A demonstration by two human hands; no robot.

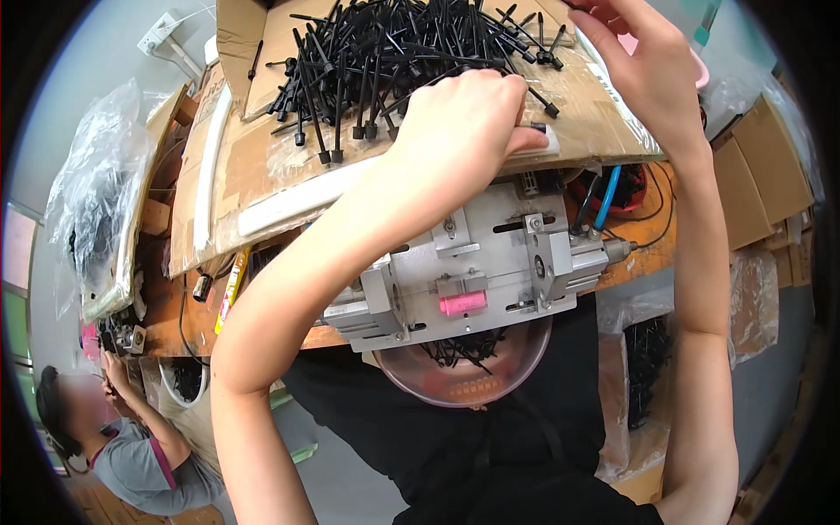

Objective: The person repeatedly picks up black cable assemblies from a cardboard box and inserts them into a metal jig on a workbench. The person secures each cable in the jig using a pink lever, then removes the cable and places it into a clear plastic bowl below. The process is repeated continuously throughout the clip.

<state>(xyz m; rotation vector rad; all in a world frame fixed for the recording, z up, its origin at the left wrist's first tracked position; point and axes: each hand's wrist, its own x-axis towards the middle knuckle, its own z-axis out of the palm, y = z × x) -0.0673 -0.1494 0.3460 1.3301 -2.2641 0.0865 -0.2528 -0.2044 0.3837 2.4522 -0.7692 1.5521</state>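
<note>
Slim black plastic rods with smooth shafts and knobbed ends (385,61) lie in a loose, criss-crossed heap on a creased brown cardboard sheet (262,166) at the top of the view. The bare left hand (477,114) reaches across to the heap's near edge, back uppermost, fingers curled under and thumb pointing right; its grip is hidden beneath the knuckles, so whether it grasps a rod cannot be told. The bare right hand (643,52) is raised to the right of the heap, fingers bent toward the thumb; the upper edge cuts off its fingertips, and the state of its grip cannot be told.

A flat, matt white strip (293,203) runs along the sheet's front edge. Just below sits a silvery metal fixture (503,241) with blocky brackets and round bolt heads, bearing a bright pink cylinder (462,303). The orange-brown wooden surface (658,232) shows beside it. Under the fixture's front edge, a round translucent plastic bowl (525,381) holds thin black pieces (468,350).
</note>
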